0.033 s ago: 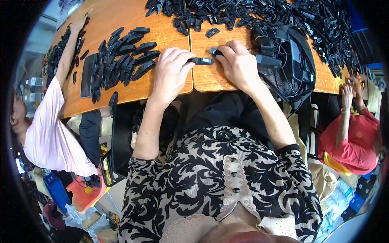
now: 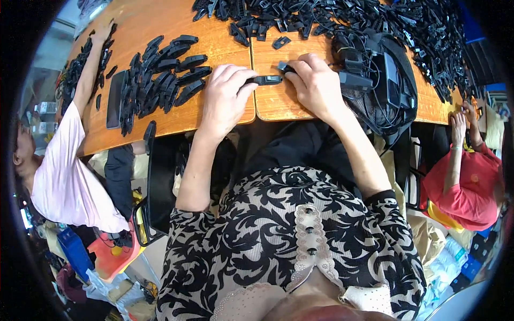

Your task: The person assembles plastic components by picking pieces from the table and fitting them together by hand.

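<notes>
My left hand (image 2: 225, 96) has its fingers closed on the near end of a small, elongated black plastic piece (image 2: 267, 80), which points to the right above the wooden table. Close to its far end, my right hand (image 2: 316, 85) pinches a small dark part with a greyish tip (image 2: 282, 66); its kind is mostly hidden by the fingers. Whether the two parts touch is hard to tell. Left of my left hand lies a cluster of similar elongated black plastic pieces (image 2: 166, 75), beside a flat dark phone-like slab (image 2: 115, 99).
A large heap of black plastic parts (image 2: 300, 16) covers the table's far side and right. By my right forearm sits a black mesh bag (image 2: 401, 112) with cables and a dark device (image 2: 392, 80). Co-workers sit left, a pale sleeve (image 2: 69, 166), and right, a red sleeve (image 2: 460, 176).
</notes>
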`<state>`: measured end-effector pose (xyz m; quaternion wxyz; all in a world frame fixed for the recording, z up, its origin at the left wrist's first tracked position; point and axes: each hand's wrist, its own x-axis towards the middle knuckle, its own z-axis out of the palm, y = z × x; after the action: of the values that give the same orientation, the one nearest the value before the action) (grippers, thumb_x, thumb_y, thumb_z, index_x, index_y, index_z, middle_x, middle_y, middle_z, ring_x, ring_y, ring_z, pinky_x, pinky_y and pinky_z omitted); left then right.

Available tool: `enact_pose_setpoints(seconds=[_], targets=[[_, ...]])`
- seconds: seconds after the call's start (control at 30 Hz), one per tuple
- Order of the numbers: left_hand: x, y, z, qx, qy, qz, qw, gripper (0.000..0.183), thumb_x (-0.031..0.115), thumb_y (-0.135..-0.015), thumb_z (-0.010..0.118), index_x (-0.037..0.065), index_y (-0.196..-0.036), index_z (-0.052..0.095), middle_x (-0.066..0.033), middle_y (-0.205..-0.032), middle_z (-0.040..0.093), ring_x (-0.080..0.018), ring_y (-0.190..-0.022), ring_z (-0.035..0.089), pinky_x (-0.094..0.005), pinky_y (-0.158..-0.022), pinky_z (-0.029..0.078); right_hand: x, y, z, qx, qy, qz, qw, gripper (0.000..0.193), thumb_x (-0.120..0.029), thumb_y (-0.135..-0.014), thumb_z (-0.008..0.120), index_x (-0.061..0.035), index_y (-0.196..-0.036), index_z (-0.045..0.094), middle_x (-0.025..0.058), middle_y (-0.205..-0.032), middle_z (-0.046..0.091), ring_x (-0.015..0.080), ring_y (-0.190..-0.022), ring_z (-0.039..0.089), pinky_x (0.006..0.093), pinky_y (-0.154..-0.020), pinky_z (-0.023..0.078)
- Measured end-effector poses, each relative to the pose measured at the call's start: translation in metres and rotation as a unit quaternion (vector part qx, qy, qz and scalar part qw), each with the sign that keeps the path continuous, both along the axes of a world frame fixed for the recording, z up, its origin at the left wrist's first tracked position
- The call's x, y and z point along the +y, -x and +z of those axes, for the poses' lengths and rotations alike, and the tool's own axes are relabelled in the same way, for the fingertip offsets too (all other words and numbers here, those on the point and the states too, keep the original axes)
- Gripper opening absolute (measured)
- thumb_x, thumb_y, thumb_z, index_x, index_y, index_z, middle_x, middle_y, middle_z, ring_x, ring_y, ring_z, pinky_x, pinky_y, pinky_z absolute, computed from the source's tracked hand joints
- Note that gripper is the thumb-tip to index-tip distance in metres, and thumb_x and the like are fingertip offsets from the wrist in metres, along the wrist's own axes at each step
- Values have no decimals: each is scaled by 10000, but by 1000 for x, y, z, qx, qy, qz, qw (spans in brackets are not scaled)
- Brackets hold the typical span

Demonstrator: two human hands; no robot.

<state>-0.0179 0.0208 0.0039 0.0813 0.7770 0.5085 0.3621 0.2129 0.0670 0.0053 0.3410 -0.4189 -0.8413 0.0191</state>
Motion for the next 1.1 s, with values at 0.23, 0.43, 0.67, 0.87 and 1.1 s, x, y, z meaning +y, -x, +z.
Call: enact_pose_setpoints(seconds=[0.23, 0.43, 0.67, 0.87, 1.1], targets=[[-6, 4, 0, -101, 48, 19, 994, 256, 11, -813, 790, 13, -1068, 764, -140, -1044, 725, -287, -999, 671, -353, -898, 532, -10, -5, 14, -11, 72, 115, 991, 165, -96, -844, 748, -37, -990, 698, 156, -857, 639, 371, -808, 678, 466, -703, 561], [-4, 8, -2, -104, 52, -3, 993, 318, -7, -809, 785, 21, -1125, 774, -142, -1052, 739, -266, -962, 682, -342, -875, 538, -7, -1, 26, -93, 44, 123, 987, 217, -87, -802, 722, -15, -1005, 693, 148, -926, 645, 348, -897, 673, 441, -776, 569], [-6, 0, 5, -166, 117, -9, 979, 413, -59, -822, 762, 41, -1222, 746, -110, -1071, 745, -201, -993, 714, -301, -893, 560, 19, 6, 20, -110, 49, 221, 968, 296, -81, -763, 726, 7, -1043, 685, 144, -958, 646, 355, -916, 668, 448, -811, 565], [-7, 1, 3, -174, 128, 12, 976, 457, -77, -823, 753, 54, -1260, 723, -100, -1070, 738, -181, -1017, 719, -296, -907, 560, 17, 3, 10, -27, 102, 223, 969, 332, -105, -843, 747, -10, -1156, 691, 154, -1006, 675, 357, -947, 684, 432, -832, 565], [-6, 2, 2, -147, 110, 9, 983, 436, -66, -814, 761, 48, -1234, 725, -108, -1066, 737, -193, -1020, 723, -311, -913, 556, 14, -2, 14, 67, 126, 198, 970, 316, -125, -872, 792, -35, -1168, 728, 133, -956, 697, 328, -884, 701, 404, -799, 577]])
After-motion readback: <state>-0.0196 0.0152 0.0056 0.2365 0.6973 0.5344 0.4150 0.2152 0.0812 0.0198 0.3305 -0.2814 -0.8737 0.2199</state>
